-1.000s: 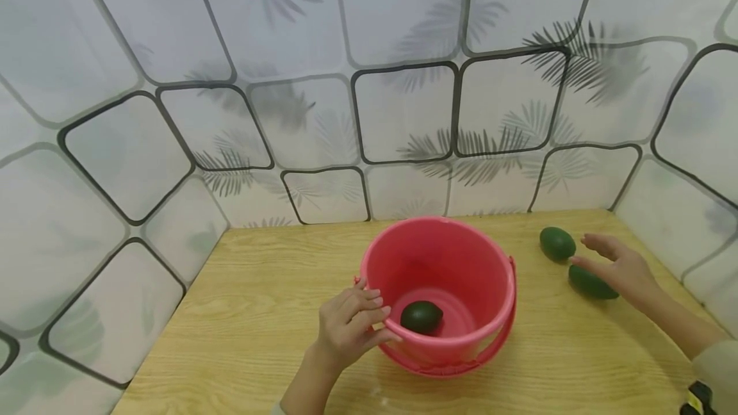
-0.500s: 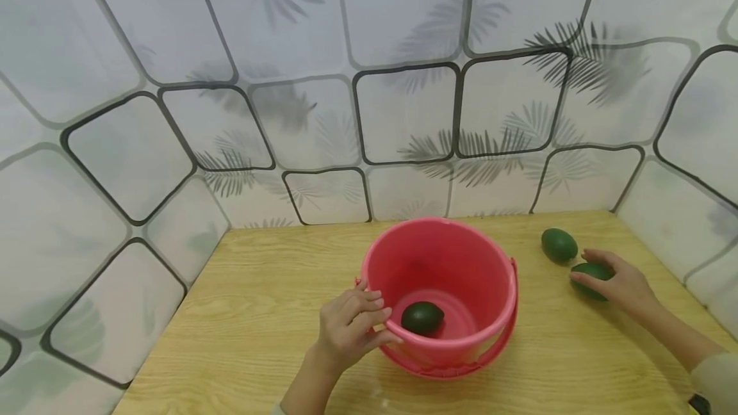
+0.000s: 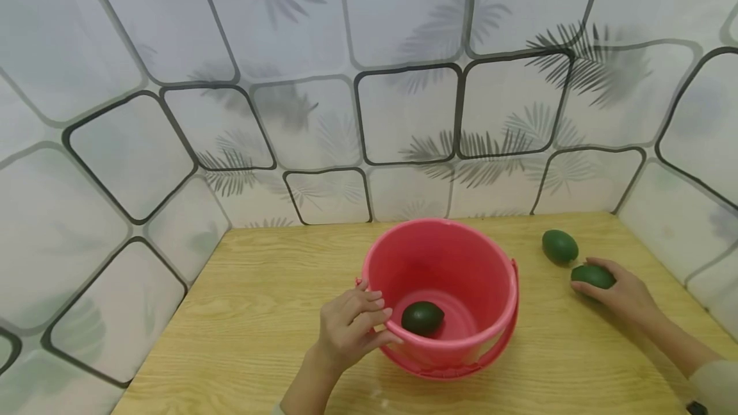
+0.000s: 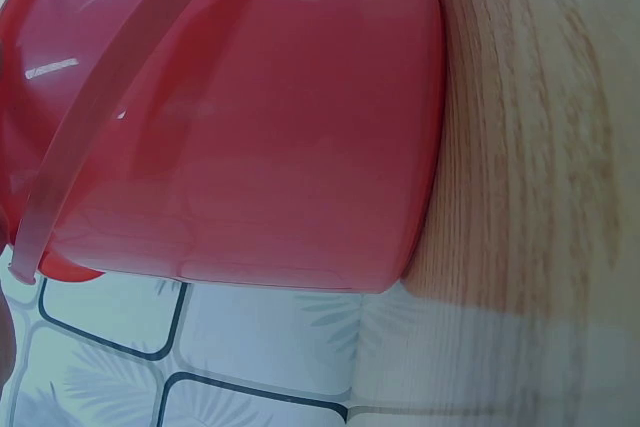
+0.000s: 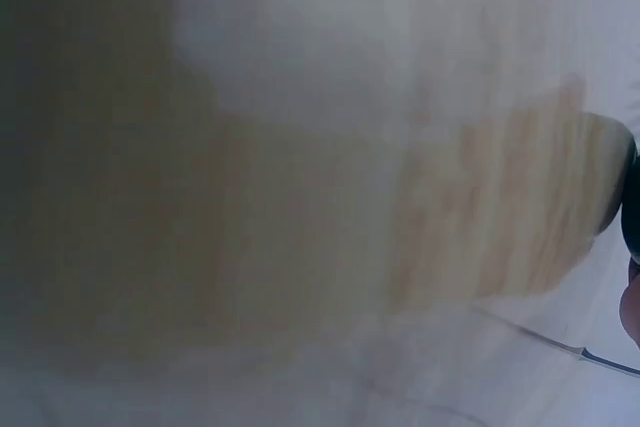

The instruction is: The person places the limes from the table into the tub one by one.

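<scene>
A pink bucket (image 3: 441,354) stands on the wooden table, and my left hand (image 3: 348,328) holds its near left rim. Inside, a dark green oval fruit (image 3: 423,318) lies on the bottom. My right hand (image 3: 628,293) grips a second green fruit (image 3: 592,276) between thumb and fingers, at the right of the table. Just behind it a third green fruit (image 3: 560,246) rests on the wood. In the left wrist view the bucket's wall (image 4: 270,137) fills much of the picture. At the right wrist view's edge, part of a dark green fruit (image 5: 631,212) shows beside a fingertip (image 5: 632,309).
The bucket's handle (image 3: 507,332) hangs down along its right and front side. Patterned white walls (image 3: 403,114) enclose the wood-grain table (image 3: 259,312) at the back and both sides. Bare wood shows left of the bucket and between it and the right-hand fruits.
My right hand has come down onto the nearer fruit at the right and taken hold of it. My left hand and the bucket have stayed in place.
</scene>
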The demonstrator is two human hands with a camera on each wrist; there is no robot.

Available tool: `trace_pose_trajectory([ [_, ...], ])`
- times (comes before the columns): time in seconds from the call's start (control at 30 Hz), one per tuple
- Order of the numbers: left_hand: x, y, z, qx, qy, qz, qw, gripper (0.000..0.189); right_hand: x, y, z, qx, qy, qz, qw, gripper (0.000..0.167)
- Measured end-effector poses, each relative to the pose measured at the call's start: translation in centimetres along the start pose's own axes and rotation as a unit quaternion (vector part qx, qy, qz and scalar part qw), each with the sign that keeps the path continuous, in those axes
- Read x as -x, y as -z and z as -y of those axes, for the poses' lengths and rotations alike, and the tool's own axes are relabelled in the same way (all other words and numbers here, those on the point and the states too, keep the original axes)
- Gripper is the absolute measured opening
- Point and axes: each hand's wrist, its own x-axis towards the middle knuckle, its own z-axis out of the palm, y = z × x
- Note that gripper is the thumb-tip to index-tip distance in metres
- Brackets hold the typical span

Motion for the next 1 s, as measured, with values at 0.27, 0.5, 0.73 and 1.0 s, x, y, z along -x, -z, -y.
trace_pose_trajectory([
  [0.27,0.1,-0.1,0.0,0.001,0.001,0.002,1.0,0.041,0.4,-0.2,-0.9,-0.014,-0.019,0.004,0.9997,0.076],
  [0.5,0.1,0.0,0.0,0.0,0.001,0.001,1.0,0.041,0.7,-0.6,-1.6,-0.036,-0.038,0.021,0.9984,0.081],
  [0.73,0.1,0.0,0.0,-0.002,0.004,0.001,1.0,0.041,0.5,-0.9,-1.8,-0.034,-0.031,0.006,0.9989,0.083],
  [1.0,0.3,0.0,-0.1,-0.002,0.011,0.005,0.9999,0.041,0.7,-0.9,-1.6,-0.042,-0.028,0.004,0.9987,0.08],
])
